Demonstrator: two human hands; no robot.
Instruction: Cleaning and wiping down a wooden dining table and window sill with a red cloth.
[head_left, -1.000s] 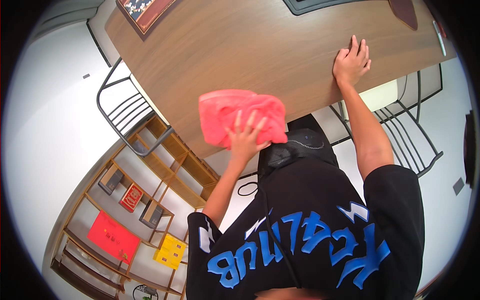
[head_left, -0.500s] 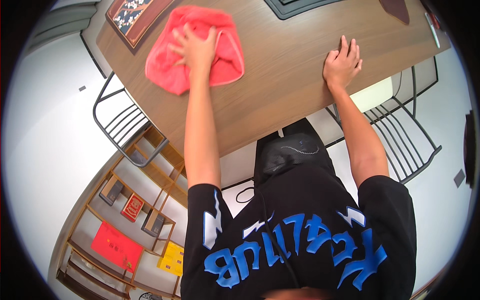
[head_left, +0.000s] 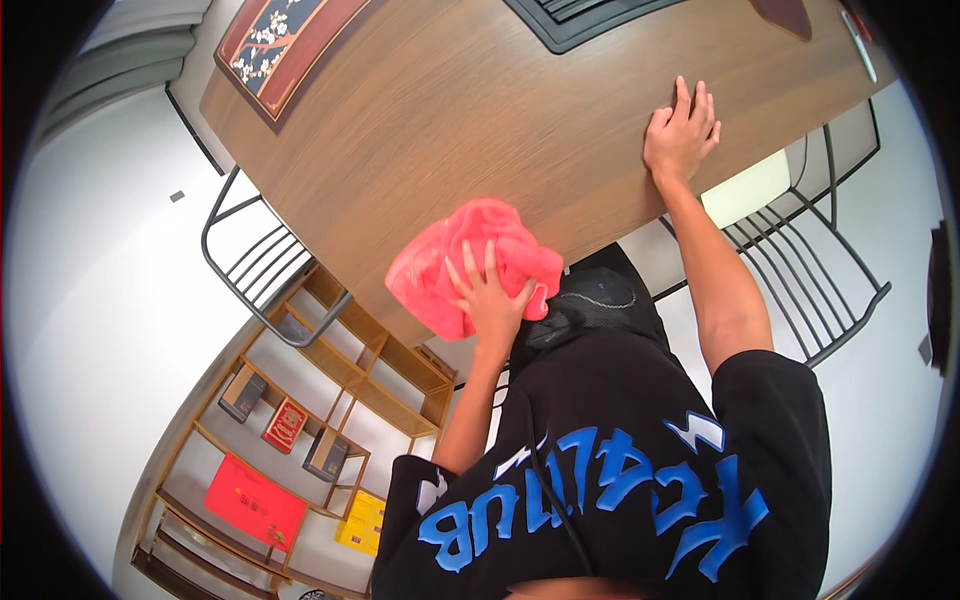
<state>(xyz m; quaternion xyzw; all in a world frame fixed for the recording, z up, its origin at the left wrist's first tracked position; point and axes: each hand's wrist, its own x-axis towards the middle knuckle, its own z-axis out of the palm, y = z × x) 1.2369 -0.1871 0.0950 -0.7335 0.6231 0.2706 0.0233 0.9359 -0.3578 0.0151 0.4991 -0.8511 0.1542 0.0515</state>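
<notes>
Left hand (head_left: 490, 300) lies open on a coral-red cloth (head_left: 450, 265), fingers fanned out and thumb apart, probably so that one palm can govern a good stretch of the loose fabric; whether any fold is pinched beneath cannot be told. The cloth sits bunched just left of the frame's centre, at the near edge of the wooden table (head_left: 400, 160), its folds gathered around the fingers and its outer part fanning toward the left. That elbow is bent, which seems to be what lets the hand rest so close to the body.

Right hand (head_left: 683, 140) is open and holds nothing, set on the tabletop right of centre with fingers extended; the nearly straight arm suggests a prop for a forward lean.

Farther out, things keep to the table's margins, perhaps to leave the middle free: a blossom-patterned panel (head_left: 270, 50) at the upper left, a black ridged tray (head_left: 548, 35) at the top, a white pen (head_left: 861, 55) at the upper right. Below the pen, a chair with a pale seat (head_left: 748, 188) is tucked partly under the tabletop, and wooden shelves (head_left: 420, 372) stand at the lower left
</notes>
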